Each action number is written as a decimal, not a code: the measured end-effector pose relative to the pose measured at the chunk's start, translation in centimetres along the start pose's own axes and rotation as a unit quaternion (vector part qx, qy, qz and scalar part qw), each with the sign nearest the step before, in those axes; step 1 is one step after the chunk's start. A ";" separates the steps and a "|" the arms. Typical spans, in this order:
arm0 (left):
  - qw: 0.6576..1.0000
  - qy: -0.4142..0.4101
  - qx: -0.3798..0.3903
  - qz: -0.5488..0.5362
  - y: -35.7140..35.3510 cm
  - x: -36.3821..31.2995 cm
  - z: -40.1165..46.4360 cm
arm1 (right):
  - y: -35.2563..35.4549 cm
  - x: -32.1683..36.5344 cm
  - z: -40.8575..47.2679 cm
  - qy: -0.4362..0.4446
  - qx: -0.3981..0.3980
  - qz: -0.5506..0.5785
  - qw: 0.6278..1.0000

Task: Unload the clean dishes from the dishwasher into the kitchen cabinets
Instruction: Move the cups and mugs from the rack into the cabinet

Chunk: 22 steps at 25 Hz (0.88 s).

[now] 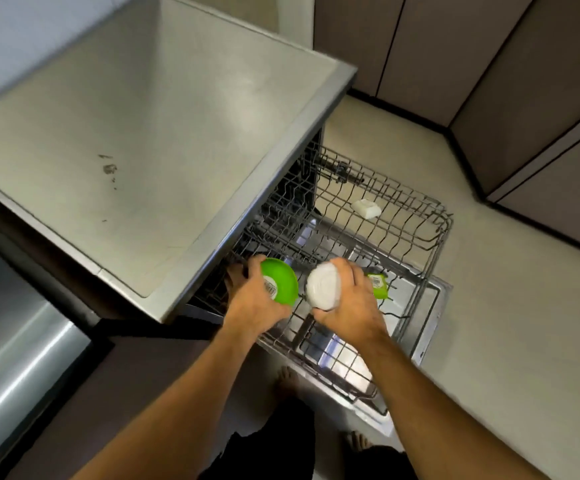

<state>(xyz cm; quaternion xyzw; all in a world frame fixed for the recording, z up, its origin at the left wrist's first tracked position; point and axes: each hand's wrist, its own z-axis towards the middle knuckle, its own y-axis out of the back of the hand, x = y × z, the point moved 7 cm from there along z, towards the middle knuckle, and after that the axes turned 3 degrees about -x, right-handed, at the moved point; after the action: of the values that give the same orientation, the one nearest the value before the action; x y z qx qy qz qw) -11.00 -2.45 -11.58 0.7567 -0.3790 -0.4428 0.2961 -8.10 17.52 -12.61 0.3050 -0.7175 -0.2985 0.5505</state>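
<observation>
Now, left hand [251, 296] gripping green bowl [280, 279], right hand [347, 299] gripping white bowl [323, 286], both over rack [430, 237] nr counter edge [247, 202]

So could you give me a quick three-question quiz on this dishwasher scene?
1. True or false: the left hand holds a green bowl.
2. What does the right hand hold? A) a fork B) a white bowl C) nothing
3. Fill in: a small white item lies at the rack's ____ end.

Key: 1 true; 2 B; 3 far.
</observation>
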 end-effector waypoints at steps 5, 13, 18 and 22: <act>0.995 -0.080 -0.058 -0.019 4.1 -3.8 -7.3 | 8.3 1.3 -2.6 0.004 -0.034 0.037 0.999; 0.978 -0.078 -0.180 -0.066 10.3 -7.5 -18.3 | 16.5 6.4 -7.0 0.124 -0.075 0.082 0.986; 0.957 -0.030 -0.268 -0.110 13.4 -5.4 -25.7 | 16.7 11.6 -11.0 0.174 -0.061 0.131 0.974; 0.936 0.005 -0.329 -0.124 17.9 -3.1 -30.7 | 16.5 18.0 -14.2 0.245 -0.038 0.132 0.960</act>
<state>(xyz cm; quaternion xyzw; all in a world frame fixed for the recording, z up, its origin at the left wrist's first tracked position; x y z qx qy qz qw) 9.87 -6.03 17.15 0.6605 -0.1138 -0.5717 0.4732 0.17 12.88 13.98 0.2508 -0.5824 -0.1660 0.7552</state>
